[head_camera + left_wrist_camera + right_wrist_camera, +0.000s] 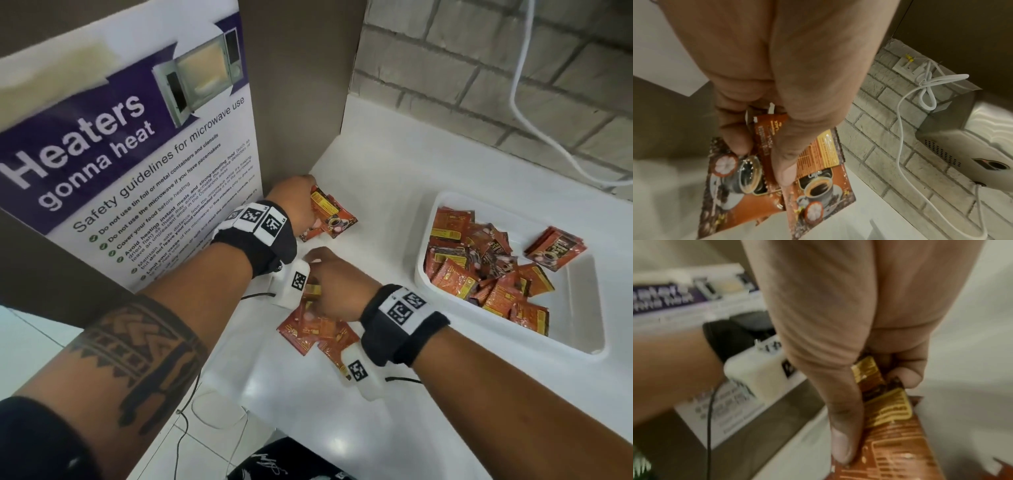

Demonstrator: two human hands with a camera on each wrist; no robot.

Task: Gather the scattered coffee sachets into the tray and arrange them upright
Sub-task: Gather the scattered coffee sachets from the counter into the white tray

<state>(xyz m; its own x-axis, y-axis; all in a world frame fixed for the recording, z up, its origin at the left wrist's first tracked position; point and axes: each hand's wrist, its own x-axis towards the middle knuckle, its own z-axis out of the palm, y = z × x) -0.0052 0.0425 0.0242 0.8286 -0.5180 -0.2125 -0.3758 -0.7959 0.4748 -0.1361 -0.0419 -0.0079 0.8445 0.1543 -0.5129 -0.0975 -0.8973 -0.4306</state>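
Observation:
Red-brown coffee sachets lie in two loose groups on the white counter. My left hand (297, 202) pinches a small bunch of sachets (330, 214) near the poster; in the left wrist view thumb and fingers (784, 170) clamp several overlapping sachets (818, 193). My right hand (334, 281) grips sachets from the nearer pile (317, 334); in the right wrist view its thumb (844, 434) and curled fingers hold a sachet (888, 418). The white tray (579, 308) at right holds several sachets (479, 270) lying flat and jumbled.
A microwave safety poster (137, 154) on a brown panel stands at left, close behind my left hand. A grey brick wall (479, 68) with a white cable (527, 113) runs along the back. The counter's front edge (219, 394) drops to a tiled floor.

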